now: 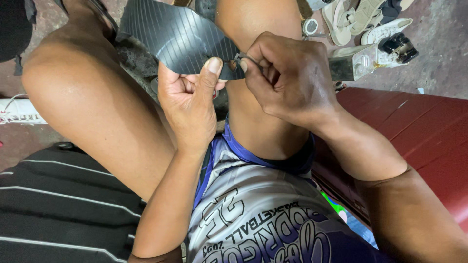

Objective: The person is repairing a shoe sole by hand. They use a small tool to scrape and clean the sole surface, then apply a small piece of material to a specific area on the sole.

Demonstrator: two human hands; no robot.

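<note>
The left hand [189, 100] pinches the near edge of a dark ribbed rubber sole [180, 36] under its thumb, while the right hand [287, 78] is closed around a thin metal tool [242, 58] whose tip meets that same edge. The person sits with bare knees apart over a stained concrete floor [434, 48], a dark red bench [419, 131] on the right and pale sandals [358, 17] lying beyond. The sole is black, thin and lined with fine parallel grooves, held above the knees.
</note>
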